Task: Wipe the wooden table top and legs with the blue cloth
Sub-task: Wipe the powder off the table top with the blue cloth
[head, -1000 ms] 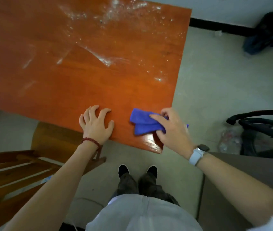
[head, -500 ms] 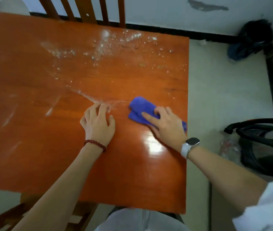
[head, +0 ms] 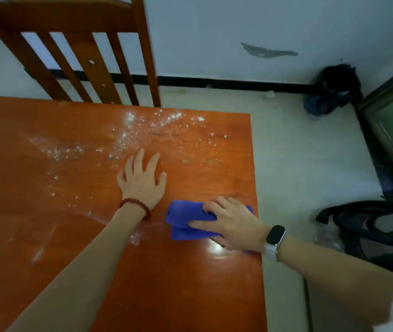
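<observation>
Top-wiping step under way. Right hand [head: 234,224] is pressing the folded blue cloth [head: 186,221] flat, fingers straight, near the worktop's [head: 47,236] right edge. Left hand [head: 142,180] is bracing, fingers spread. Next: sweeping toward the white powder [head: 142,130]. Legs not yet done.

the wooden table top [head: 190,295] is orange-brown, smooth and glossy, with a bright glare spot near the soft, matt blue cloth [head: 186,219]. white powdery specks [head: 142,130] dull its far part. the wooden chair [head: 80,51] has a darker satin finish.
</observation>
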Demonstrator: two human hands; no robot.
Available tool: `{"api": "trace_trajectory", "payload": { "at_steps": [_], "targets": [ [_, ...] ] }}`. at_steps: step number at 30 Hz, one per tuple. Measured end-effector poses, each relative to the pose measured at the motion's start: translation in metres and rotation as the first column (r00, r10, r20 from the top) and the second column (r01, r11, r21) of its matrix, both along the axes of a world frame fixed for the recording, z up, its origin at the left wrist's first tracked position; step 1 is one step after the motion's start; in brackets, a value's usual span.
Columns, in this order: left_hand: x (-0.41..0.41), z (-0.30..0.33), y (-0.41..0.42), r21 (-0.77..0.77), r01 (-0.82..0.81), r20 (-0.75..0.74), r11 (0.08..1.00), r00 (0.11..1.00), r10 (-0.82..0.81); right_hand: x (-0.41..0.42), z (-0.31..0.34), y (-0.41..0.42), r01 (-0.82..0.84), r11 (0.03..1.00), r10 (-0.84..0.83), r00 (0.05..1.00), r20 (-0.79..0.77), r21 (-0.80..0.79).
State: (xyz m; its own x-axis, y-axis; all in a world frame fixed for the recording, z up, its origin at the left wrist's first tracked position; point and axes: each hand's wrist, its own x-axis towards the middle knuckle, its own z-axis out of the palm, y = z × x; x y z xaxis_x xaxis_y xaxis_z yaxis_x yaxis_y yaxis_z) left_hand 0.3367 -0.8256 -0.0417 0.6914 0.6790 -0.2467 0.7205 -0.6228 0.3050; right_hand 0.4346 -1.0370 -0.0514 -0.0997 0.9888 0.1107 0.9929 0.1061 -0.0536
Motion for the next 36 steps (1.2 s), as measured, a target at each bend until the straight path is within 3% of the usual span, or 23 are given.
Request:
{"api": "trace_trajectory", "payload": {
  "at_steps": [2, 3, 4, 6, 7, 8, 9, 11, 12, 14, 16, 18, 19, 21, 22, 24, 26, 27, 31, 33, 36],
  "targets": [
    [0.006, -0.008, 0.001, 0.057, 0.004, -0.043, 0.998, 0.999, -0.002, 0.049, -0.008, 0.024, 0.137, 0.989, -0.136, 0.991, -0.011, 0.053],
    [0.008, -0.011, 0.0, 0.09, 0.002, -0.059, 0.996, 0.998, 0.003, 0.077, -0.008, 0.039, 0.309, 0.946, -0.307, 0.951, -0.039, 0.095],
    [0.009, -0.013, 0.0, 0.108, -0.001, -0.073, 0.994, 0.997, 0.009, 0.106, -0.005, 0.054, 0.529, 0.842, -0.519, 0.847, -0.11, 0.101],
    [0.01, -0.013, 0.0, 0.111, -0.008, -0.085, 0.994, 0.996, 0.017, 0.155, 0.005, 0.075, 0.88, 0.474, -0.833, 0.431, -0.348, -0.044],
    [0.011, -0.013, 0.001, 0.11, -0.01, -0.087, 0.994, 0.996, 0.019, 0.166, 0.011, 0.081, 0.938, 0.329, -0.869, 0.256, -0.423, -0.11],
    [0.01, -0.011, 0.002, 0.111, -0.013, -0.089, 0.994, 0.996, 0.023, 0.169, 0.015, 0.083, 0.949, 0.308, -0.864, 0.249, -0.438, -0.066],
    [0.01, -0.011, 0.002, 0.114, -0.014, -0.095, 0.993, 0.995, 0.025, 0.164, 0.018, 0.083, 0.913, 0.403, -0.823, 0.394, -0.409, 0.069],
    [0.011, -0.011, 0.003, 0.104, -0.011, -0.115, 0.995, 0.993, 0.023, 0.134, 0.015, 0.074, 0.616, 0.736, -0.557, 0.787, -0.265, 0.281],
    [0.011, -0.012, 0.002, 0.096, -0.01, -0.113, 0.995, 0.993, 0.02, 0.116, 0.009, 0.067, 0.408, 0.868, -0.371, 0.912, -0.175, 0.283],
    [0.009, -0.013, 0.003, 0.091, -0.023, -0.074, 0.996, 0.997, 0.03, 0.093, 0.002, 0.058, 0.042, 0.988, -0.041, 0.999, -0.006, 0.15],
    [0.006, -0.014, 0.007, 0.078, -0.063, -0.039, 0.995, 0.997, 0.066, 0.094, -0.006, 0.063, -0.12, 0.992, 0.117, 0.991, 0.061, 0.034],
    [0.002, -0.014, 0.012, 0.045, -0.079, -0.026, 0.996, 0.996, 0.081, 0.108, -0.01, 0.086, -0.118, 0.993, 0.117, 0.993, 0.034, 0.032],
    [0.001, -0.013, 0.014, 0.031, -0.078, -0.02, 0.997, 0.997, 0.078, 0.117, -0.011, 0.103, -0.062, 0.997, 0.061, 0.998, 0.024, 0.048],
    [0.001, -0.009, 0.017, 0.021, -0.064, -0.034, 0.998, 0.997, 0.065, 0.138, -0.008, 0.14, 0.202, 0.977, -0.202, 0.979, -0.003, 0.06],
    [0.002, -0.008, 0.018, 0.027, -0.053, -0.053, 0.998, 0.997, 0.054, 0.151, -0.004, 0.156, 0.391, 0.919, -0.389, 0.92, -0.044, 0.045],
    [0.002, -0.006, 0.018, 0.03, -0.032, -0.081, 0.999, 0.996, 0.034, 0.175, 0.001, 0.178, 0.728, 0.683, -0.726, 0.667, -0.17, -0.061],
    [0.002, -0.005, 0.019, 0.028, -0.024, -0.087, 0.999, 0.996, 0.027, 0.189, 0.005, 0.181, 0.855, 0.507, -0.836, 0.455, -0.305, -0.113],
    [0.001, -0.005, 0.02, 0.023, -0.021, -0.085, 1.0, 0.996, 0.023, 0.188, 0.007, 0.177, 0.873, 0.486, -0.819, 0.44, -0.369, -0.037],
    [0.0, -0.005, 0.02, 0.009, -0.005, -0.079, 1.0, 0.997, 0.005, 0.157, 0.007, 0.153, 0.774, 0.586, -0.651, 0.625, -0.43, 0.239],
    [0.0, -0.002, 0.022, -0.015, 0.01, -0.076, 1.0, 0.997, -0.011, 0.137, 0.007, 0.141, 0.74, 0.614, -0.627, 0.669, -0.4, 0.275],
    [-0.005, 0.009, 0.029, -0.087, 0.031, 0.019, 0.996, 0.999, -0.03, 0.101, 0.011, 0.125, 0.761, 0.594, -0.626, 0.641, -0.445, 0.261]
  ]
}}
